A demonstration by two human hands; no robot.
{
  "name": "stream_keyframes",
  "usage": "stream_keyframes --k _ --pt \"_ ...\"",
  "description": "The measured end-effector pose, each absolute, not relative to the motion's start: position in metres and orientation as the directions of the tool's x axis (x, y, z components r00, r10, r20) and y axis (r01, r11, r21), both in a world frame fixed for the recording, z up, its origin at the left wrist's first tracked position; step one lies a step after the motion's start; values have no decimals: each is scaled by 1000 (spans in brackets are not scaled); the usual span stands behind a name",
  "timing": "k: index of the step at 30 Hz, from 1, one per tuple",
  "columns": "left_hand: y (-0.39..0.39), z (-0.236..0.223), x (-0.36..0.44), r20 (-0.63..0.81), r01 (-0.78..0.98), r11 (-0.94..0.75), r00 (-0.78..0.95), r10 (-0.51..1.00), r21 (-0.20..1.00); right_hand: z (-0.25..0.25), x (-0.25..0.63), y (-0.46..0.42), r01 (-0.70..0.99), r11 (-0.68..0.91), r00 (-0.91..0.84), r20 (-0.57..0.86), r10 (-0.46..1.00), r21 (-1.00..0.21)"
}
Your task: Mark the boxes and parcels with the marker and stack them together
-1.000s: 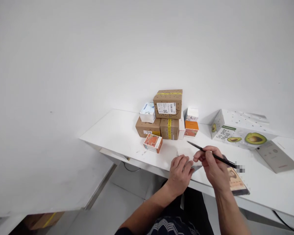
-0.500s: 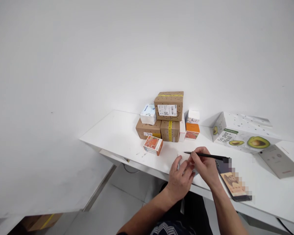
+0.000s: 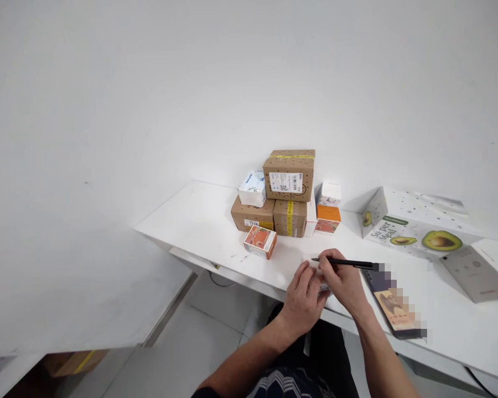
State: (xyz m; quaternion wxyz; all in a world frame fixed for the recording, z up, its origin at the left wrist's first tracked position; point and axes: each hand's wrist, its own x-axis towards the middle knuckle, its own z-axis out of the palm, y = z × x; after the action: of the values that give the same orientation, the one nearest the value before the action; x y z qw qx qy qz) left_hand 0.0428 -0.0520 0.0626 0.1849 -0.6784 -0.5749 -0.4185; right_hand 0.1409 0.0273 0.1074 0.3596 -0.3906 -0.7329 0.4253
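Note:
My left hand (image 3: 302, 301) is closed around a small white box (image 3: 324, 287) near the table's front edge. Fingers hide most of it; a bit of printed side shows between the hands. In my right hand (image 3: 343, 283) is a black pen (image 3: 352, 263), held almost level with its tip pointing left. The right fingertips meet the white box, so both hands are together there. Nearest on the left lies an orange-and-white box (image 3: 260, 242), and a dark phone (image 3: 392, 312) with a picture on its back lies by my right wrist.
Brown cartons (image 3: 289, 177) are stacked against the wall, with a white tissue pack (image 3: 252, 189) on a lower one. Beside them are an orange box (image 3: 328, 216) and a white box (image 3: 330, 193). A large avocado-print box (image 3: 417, 224) and a grey box (image 3: 479, 273) lie right.
The pen and right hand have shifted slightly left over the small white box. The left hand stays around it. The view has tilted a little.

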Motion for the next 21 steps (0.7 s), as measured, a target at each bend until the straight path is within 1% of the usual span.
stream_keyframes --k 5,10,16,21 --pt "-51 65 42 794 926 -300 -1 608 230 109 139 26 325 409 -444 245 862 -853" --pt "-51 69 43 792 924 -308 7 610 228 108 138 27 367 433 -460 245 854 -823" --pt "-51 70 42 797 922 -316 14 604 223 107 137 28 378 458 -475 256 842 -805" --pt "-51 69 42 794 916 -319 1 607 242 108 138 28 367 470 -466 278 840 -803"
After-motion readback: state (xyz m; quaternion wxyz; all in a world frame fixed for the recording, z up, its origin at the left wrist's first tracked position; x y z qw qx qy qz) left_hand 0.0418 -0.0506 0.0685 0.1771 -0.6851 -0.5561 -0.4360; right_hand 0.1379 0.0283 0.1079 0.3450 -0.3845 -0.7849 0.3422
